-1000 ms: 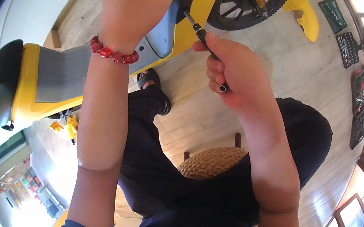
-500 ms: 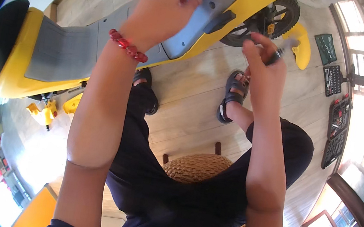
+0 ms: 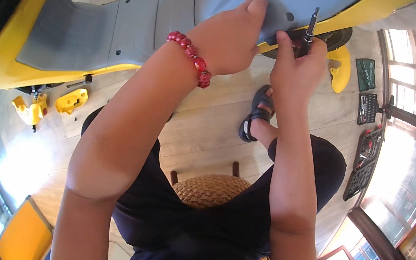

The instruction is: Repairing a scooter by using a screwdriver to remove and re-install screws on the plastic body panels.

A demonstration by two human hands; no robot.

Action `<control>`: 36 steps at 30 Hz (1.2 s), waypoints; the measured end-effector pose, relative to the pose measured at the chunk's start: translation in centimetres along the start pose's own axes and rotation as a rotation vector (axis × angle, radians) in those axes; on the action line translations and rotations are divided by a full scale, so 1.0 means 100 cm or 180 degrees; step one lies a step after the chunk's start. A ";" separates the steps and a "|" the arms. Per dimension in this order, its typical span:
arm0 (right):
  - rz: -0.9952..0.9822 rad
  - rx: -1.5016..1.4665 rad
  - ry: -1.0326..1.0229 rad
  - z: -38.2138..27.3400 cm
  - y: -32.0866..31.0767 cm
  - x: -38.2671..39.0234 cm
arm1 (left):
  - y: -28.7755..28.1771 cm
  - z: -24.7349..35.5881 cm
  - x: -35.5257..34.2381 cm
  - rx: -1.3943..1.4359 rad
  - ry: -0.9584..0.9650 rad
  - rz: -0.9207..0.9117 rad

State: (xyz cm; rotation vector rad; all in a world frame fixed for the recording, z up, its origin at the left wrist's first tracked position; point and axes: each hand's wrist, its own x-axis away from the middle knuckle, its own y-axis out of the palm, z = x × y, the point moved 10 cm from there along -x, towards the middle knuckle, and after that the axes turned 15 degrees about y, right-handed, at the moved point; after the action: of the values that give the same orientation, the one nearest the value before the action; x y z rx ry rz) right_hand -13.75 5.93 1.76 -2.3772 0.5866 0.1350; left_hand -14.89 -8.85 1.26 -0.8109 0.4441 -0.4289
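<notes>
In my right hand [image 3: 300,68] is a screwdriver [image 3: 312,24], its metal shaft pointing away from me and its dark handle inside my closed fingers. To its left, my left hand [image 3: 230,41] is over the grey side panel [image 3: 288,1] of a yellow and grey motorbike-like vehicle. The fingers of that hand are curled, and whatever they may hold is hidden. A red bead bracelet [image 3: 191,51] circles my left wrist. A round dark hole [image 3: 289,17] shows in the panel between my hands.
Yellow plastic parts [image 3: 71,100] lie on the floor at left. A yellow fender-like piece [image 3: 339,68] is at right, near open tool cases [image 3: 367,109] along the window side. Below me is a woven stool [image 3: 213,189]. My right sandalled foot [image 3: 260,110] stands on the floor.
The view has shifted, and the vehicle fills more of the top. My left hand has moved right, closer to my right hand. The screwdriver, blurred before, now points away from me.
</notes>
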 end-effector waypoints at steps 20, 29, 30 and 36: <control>-0.0185 0.0037 0.0034 -0.006 -0.004 -0.005 | 0.013 -0.011 -0.003 0.0155 -0.0431 0.0570; -0.0045 0.0194 -0.0222 -0.009 -0.007 -0.005 | 0.019 -0.020 -0.010 -0.0040 -0.0656 0.0356; -0.0134 0.0061 -0.0160 -0.007 -0.007 -0.005 | 0.016 -0.016 -0.010 -0.0020 -0.0541 0.0411; -0.0600 -0.0616 0.1046 0.024 -0.005 -0.012 | -0.001 -0.010 -0.007 0.0030 -0.0431 0.0245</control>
State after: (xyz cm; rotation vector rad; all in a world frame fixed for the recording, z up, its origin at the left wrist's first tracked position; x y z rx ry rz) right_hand -14.43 8.22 0.55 -2.6508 0.5139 -0.3005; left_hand -16.00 -9.07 0.89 -0.8057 0.3460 -0.3026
